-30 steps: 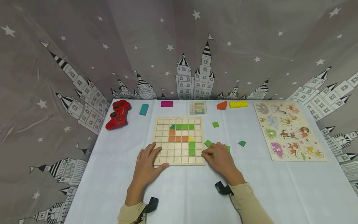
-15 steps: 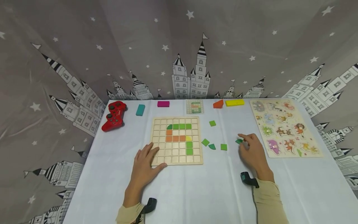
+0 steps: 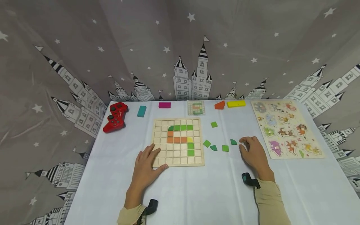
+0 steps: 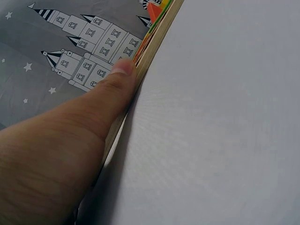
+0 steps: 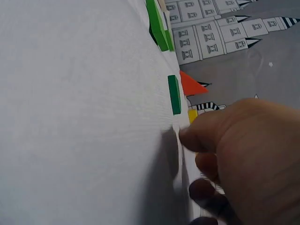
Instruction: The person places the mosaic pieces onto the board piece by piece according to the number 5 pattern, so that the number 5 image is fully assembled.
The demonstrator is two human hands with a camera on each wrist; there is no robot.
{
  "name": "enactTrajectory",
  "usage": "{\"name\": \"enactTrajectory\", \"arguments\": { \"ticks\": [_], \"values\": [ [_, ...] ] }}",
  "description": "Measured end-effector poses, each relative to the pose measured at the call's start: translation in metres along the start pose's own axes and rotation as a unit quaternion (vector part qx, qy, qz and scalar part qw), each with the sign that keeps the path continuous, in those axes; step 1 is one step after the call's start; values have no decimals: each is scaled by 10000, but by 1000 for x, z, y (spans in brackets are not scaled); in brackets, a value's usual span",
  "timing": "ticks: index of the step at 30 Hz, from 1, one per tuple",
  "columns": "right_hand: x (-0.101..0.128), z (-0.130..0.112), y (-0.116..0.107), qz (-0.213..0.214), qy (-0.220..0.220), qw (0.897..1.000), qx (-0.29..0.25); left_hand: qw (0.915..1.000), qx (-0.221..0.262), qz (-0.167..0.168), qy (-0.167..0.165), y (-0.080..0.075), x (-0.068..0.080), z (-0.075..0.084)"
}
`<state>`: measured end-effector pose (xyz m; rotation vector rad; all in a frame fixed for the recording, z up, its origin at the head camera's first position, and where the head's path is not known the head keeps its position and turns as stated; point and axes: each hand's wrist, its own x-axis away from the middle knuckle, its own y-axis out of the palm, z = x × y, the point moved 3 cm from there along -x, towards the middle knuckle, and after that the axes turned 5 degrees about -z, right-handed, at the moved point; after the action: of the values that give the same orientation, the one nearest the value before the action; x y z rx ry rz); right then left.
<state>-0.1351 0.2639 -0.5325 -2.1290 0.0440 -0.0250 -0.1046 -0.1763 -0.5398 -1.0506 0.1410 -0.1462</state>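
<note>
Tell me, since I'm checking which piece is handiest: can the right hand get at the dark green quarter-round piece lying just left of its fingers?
Probably yes. The right hand rests on the cloth with its fingertips right beside the dark green quarter-round piece, and nothing lies between them.

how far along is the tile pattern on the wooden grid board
Partly done. The grid board already holds a green row, orange tiles, one yellow tile and two green ones below it. In hand: the left hand rests on the board's corner, and the right hand is beside a dark green quarter-round tile, not gripping it. Left: four other loose green tiles on the cloth, and many bare cells.
</note>
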Motion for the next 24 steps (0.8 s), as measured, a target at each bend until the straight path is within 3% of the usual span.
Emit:
{"name": "enactTrajectory", "arguments": {
  "ticks": [6, 14, 24],
  "values": [
    [-7, -7, 4, -555, -556, 9968, -112, 10000, -13, 35, 15, -1, 0, 0],
    [-9, -15, 7, -871, -917, 9919, 114, 10000, -73, 23, 19, 0, 0, 1],
    [-8, -12, 7, -439, -252, 9987, 92, 10000, -47, -28, -49, 1, -1, 1]
  ]
}}
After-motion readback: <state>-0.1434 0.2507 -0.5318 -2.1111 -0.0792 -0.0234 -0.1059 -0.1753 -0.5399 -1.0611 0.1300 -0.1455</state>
